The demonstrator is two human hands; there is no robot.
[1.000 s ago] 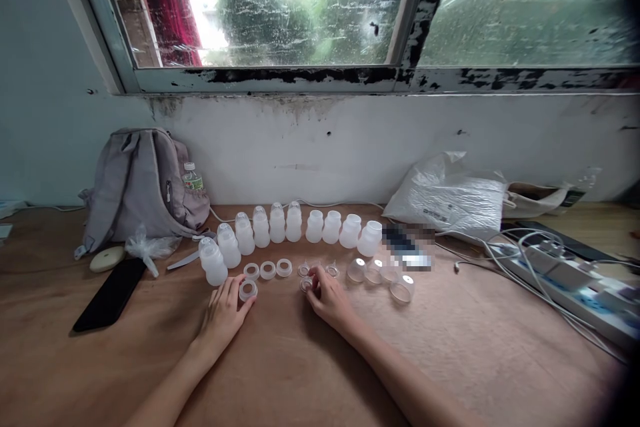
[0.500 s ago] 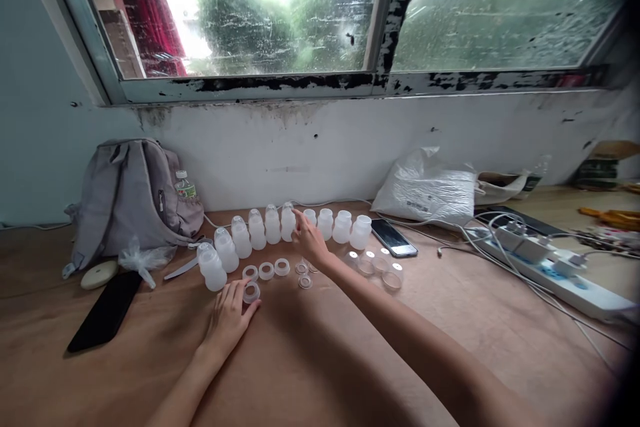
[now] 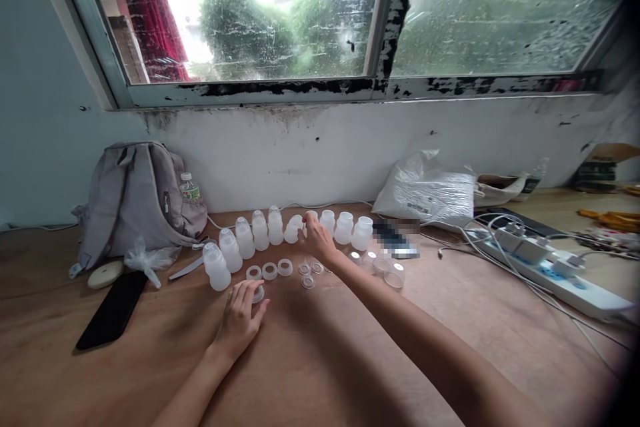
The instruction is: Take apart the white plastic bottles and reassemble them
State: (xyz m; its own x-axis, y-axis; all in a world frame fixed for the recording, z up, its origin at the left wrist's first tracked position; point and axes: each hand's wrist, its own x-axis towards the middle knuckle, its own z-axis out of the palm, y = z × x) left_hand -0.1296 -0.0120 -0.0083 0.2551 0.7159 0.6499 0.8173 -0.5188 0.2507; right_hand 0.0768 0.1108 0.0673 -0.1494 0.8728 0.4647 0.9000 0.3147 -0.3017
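Note:
A curved row of frosted white plastic bottles [image 3: 260, 233] stands on the table; those on the left have clear domed tops, and those on the right have open necks. My right hand [image 3: 318, 240] is in the row, fingers bent around a bottle [image 3: 311, 216] that it partly hides. Beside its thumb, another bottle [image 3: 294, 230] seems to lean. My left hand [image 3: 241, 317] rests on the table, fingers and thumb apart around a whitish ring [image 3: 258, 294], partly covered. Further rings [image 3: 270, 271], thin clear discs [image 3: 308, 281] and clear caps [image 3: 394, 276] lie in front of the bottles.
A grey backpack [image 3: 133, 197], a tied plastic bag [image 3: 150, 260] and a black flat object [image 3: 111, 310] lie left. On the right are a blurred phone [image 3: 397, 240], a silvery package [image 3: 427, 187] and a power strip [image 3: 555, 267] with loose cables [image 3: 510, 250]. A wall and window rise behind.
My right hand has shifted slightly right, from the last domed bottle to its neighbour, and that domed bottle now looks lower and tilted. My left hand's fingers have moved further over the ring.

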